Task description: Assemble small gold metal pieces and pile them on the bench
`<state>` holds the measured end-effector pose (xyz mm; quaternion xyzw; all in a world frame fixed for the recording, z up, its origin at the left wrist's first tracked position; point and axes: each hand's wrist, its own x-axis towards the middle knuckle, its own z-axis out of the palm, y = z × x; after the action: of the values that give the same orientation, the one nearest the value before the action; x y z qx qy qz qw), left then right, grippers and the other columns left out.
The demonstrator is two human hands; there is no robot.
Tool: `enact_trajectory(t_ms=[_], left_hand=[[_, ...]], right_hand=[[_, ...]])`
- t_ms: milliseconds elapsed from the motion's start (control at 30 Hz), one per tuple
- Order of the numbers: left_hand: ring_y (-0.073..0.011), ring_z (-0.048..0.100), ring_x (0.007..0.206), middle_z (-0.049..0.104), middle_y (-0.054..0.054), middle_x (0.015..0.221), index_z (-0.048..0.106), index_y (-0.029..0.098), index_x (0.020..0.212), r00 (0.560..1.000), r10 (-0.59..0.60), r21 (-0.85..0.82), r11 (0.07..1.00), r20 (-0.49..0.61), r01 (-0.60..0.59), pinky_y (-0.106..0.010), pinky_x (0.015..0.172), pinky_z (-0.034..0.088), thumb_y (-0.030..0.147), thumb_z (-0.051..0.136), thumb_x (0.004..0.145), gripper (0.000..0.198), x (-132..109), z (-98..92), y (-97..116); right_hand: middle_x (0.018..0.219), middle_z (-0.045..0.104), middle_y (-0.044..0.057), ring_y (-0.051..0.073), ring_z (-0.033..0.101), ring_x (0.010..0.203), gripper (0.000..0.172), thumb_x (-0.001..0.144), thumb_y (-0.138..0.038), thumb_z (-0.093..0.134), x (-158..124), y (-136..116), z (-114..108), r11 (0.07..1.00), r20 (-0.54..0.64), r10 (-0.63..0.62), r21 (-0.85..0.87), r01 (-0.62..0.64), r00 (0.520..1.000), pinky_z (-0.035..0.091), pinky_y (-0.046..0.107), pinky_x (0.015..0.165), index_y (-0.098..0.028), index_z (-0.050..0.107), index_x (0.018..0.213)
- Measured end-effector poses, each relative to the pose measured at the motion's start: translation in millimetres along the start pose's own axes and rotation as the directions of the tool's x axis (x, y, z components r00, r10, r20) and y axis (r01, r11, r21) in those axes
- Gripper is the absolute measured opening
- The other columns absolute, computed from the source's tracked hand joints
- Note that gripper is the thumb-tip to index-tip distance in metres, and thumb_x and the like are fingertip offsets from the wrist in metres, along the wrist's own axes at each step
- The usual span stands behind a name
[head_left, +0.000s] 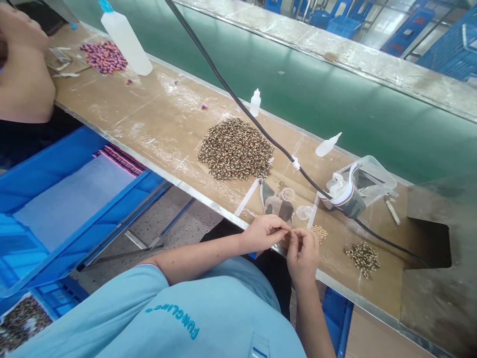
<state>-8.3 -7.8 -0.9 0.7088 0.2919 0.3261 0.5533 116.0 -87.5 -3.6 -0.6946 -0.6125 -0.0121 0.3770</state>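
My left hand [264, 232] and my right hand [303, 252] meet at the table's front edge, fingertips pinched together. Whatever lies between the fingertips is too small to name. Just beyond them is a camouflage cloth [278, 206] with a clear round dish [287, 194] at its far side. A second clear round dish [303, 213] lies to the right of the cloth. Close by my right hand is a little heap of tan pieces [319, 232]. Farther right sits a small pile of dark and gold pieces [362, 258]. A large pile of similar pieces [235, 149] spreads across the table beyond my left hand.
A black cable [238, 102] hangs across the view. Small squeeze bottles [255, 103] and a clear plastic box [372, 179] stand farther back. On the left are a large white bottle [126, 42], purple-orange pieces [103, 56], another person's arm [26, 74] and a blue crate [74, 199].
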Motion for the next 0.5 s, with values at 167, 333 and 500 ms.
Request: enact_trajectory(t_ms=[167,333,500], left_hand=[[-0.0118,0.062,0.069,0.067,-0.006,0.075,0.069,0.013,0.082,1.0,-0.013,-0.002,1.0,-0.006,0.013,-0.02,0.065,0.05,0.016,0.055,0.076,0.015,0.1,0.0,1.3],[-0.0091,0.059,0.059,0.066,-0.005,0.076,0.068,0.012,0.085,0.993,-0.12,-0.033,0.992,0.024,0.121,-0.018,0.057,0.049,0.017,0.053,0.078,0.017,1.0,1.1,2.7],[-0.0131,0.062,0.07,0.067,-0.005,0.073,0.068,0.013,0.082,0.99,-0.134,-0.008,0.991,0.044,0.134,-0.02,0.065,0.051,0.017,0.054,0.078,0.016,2.3,0.1,2.1]], right_hand=[[0.078,0.055,0.002,0.016,0.052,0.078,0.009,0.09,-0.021,0.042,0.6,-1.5,0.6,1.0,-0.013,0.005,0.006,-0.005,1.0,0.042,0.03,0.07,-0.021,0.048,0.083],[0.078,0.056,0.002,0.015,0.052,0.077,0.011,0.09,-0.022,0.042,-0.1,-0.8,1.6,1.0,-0.01,-0.001,0.009,0.001,1.0,0.041,0.029,0.07,-0.02,0.049,0.083],[0.077,0.057,0.003,0.016,0.053,0.078,0.011,0.09,-0.023,0.043,0.3,0.9,4.4,1.0,-0.014,-0.007,-0.018,0.006,1.0,0.04,0.029,0.07,-0.02,0.05,0.082]])
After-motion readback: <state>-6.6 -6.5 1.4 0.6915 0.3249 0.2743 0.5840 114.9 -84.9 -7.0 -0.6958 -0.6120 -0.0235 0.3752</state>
